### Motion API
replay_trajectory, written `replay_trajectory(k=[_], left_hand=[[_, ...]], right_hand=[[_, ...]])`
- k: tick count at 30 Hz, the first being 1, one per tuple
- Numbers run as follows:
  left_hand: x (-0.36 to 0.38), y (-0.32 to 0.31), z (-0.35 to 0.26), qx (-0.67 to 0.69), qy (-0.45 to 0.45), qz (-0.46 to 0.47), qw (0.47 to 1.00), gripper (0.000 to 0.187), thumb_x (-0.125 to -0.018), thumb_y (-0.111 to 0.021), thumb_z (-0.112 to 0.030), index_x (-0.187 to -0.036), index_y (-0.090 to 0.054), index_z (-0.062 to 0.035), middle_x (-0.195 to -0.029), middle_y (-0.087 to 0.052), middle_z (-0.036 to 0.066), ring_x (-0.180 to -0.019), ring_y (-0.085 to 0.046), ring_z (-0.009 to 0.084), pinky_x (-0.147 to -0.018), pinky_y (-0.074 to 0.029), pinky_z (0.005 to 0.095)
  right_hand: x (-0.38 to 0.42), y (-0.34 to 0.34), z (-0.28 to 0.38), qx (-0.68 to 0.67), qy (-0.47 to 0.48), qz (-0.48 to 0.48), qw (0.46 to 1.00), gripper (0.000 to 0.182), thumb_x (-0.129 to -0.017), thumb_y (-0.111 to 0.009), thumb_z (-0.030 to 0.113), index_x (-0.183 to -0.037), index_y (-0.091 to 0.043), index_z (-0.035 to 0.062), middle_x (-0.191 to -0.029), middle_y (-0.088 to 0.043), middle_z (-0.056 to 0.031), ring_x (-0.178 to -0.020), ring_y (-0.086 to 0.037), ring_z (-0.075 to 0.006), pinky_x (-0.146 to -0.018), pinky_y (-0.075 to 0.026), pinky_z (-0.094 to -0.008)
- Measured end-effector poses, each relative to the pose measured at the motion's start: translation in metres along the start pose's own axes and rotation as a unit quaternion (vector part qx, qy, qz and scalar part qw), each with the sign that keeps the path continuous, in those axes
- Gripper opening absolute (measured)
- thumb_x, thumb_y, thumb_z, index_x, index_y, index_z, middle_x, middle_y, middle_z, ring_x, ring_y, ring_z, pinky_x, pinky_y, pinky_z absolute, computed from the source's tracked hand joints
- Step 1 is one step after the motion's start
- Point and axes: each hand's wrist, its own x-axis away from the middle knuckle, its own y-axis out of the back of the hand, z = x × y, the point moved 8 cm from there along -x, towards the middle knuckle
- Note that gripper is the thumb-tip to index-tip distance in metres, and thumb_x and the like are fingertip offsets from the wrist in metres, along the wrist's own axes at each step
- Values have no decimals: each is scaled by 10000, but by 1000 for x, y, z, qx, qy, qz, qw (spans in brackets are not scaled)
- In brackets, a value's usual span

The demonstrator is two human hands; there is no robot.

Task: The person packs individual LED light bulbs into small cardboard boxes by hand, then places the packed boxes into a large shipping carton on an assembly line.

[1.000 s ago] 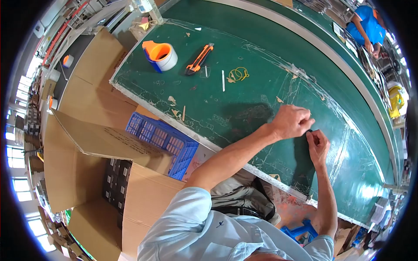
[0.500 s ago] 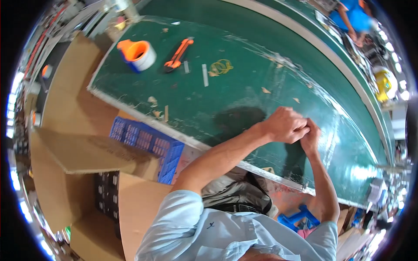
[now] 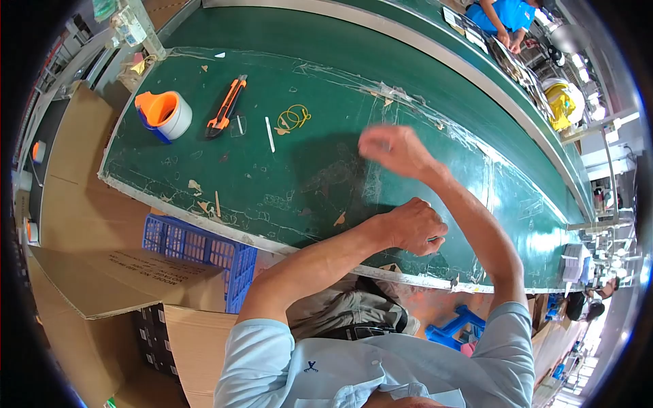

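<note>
My left hand (image 3: pixel 416 228) is over the near edge of the green work surface (image 3: pixel 320 197), its fingers curled together; anything between them is too small or hidden to name. Farther out, my right hand (image 3: pixel 398 149) is above the surface, its fingers bent and smeared by motion, so I cannot tell what they hold. The two hands are apart. Left of my right hand lie thin yellow loops (image 3: pixel 294 117) and a narrow white strip (image 3: pixel 270 134). An orange and black cutter (image 3: pixel 228 107) lies beyond them, beside a tape roll with an orange core (image 3: pixel 178 117).
Below the near edge are a blue crate (image 3: pixel 238 272), an open cardboard box (image 3: pixel 122 272) and a blue stool (image 3: pixel 456 326). Scraps lie on the surface. A raised rail (image 3: pixel 435 42) runs along the far side, with another person (image 3: pixel 502 20) beyond it.
My hands have come apart. The right has moved left and away from me; the left has moved a little nearer my body. The view has shifted.
</note>
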Motion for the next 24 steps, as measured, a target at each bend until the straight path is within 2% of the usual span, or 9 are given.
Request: replay_trajectory(k=[1,2,7,9,12,15,18,21,24], left_hand=[[1,1,0,0,3,-5,1000,247,-848,-728,-236,-679,-630,-85,-688,-680,77,-649,-667,364,-673,-544,499],[1,3,0,5,1,-17,1000,233,-850,-726,-232,-689,-637,-88,-681,-676,72,-647,-666,369,-670,-541,506],[-4,-3,13,20,35,4,999,158,-843,-713,-189,-732,-662,-89,-699,-679,86,-684,-678,376,-700,-533,521],[-4,5,4,-8,-37,-96,995,60,-817,-692,-129,-798,-669,-77,-785,-684,124,-791,-683,366,-763,-517,515],[-3,16,3,0,-60,-146,988,82,-784,-677,-83,-863,-666,-66,-859,-668,148,-890,-661,364,-813,-494,507],[-7,11,8,20,-28,-70,997,139,-772,-675,-70,-910,-663,-67,-878,-650,148,-920,-636,379,-833,-480,515],[-5,18,11,4,-37,-100,994,159,-767,-682,-72,-926,-678,-73,-910,-672,157,-940,-643,395,-855,-483,523],[-5,4,26,9,4,-53,999,284,-791,-713,-102,-1075,-703,-101,-1072,-714,163,-1086,-655,386,-956,-478,549],[-3,2,27,-6,-12,-101,995,297,-848,-717,-148,-1143,-709,-120,-1155,-720,143,-1173,-637,370,-1026,-452,539]], right_hand=[[-4,13,8,127,77,-94,984,215,-871,-797,114,-1071,-762,45,-1242,-715,-166,-1181,-686,-365,-993,-562,-458],[-4,26,9,230,76,-188,952,215,-876,-780,85,-1086,-753,52,-1370,-658,-179,-1330,-592,-407,-1114,-490,-495],[1,3,29,121,145,-116,975,174,-888,-775,67,-1058,-741,58,-1252,-695,-148,-1224,-662,-373,-1012,-558,-485],[-7,-17,31,53,60,-31,996,179,-926,-759,50,-1104,-741,44,-1181,-733,-108,-1085,-726,-324,-882,-604,-444],[-30,-34,45,-27,61,14,998,175,-936,-754,54,-1111,-742,47,-1089,-745,-85,-929,-738,-304,-767,-608,-415],[-53,-41,71,35,121,-5,992,183,-935,-755,62,-1118,-742,49,-1149,-735,-101,-998,-722,-330,-828,-603,-424],[-75,-53,83,46,201,-51,977,184,-934,-752,69,-1116,-738,44,-1197,-719,-118,-1058,-704,-340,-883,-590,-449],[-92,-71,75,44,155,-28,987,203,-926,-757,88,-1123,-739,42,-1178,-699,-132,-1076,-688,-348,-911,-574,-473],[-105,-81,68,93,107,-34,989,173,-914,-757,106,-1069,-728,34,-1090,-689,-128,-1017,-687,-360,-859,-575,-485]])
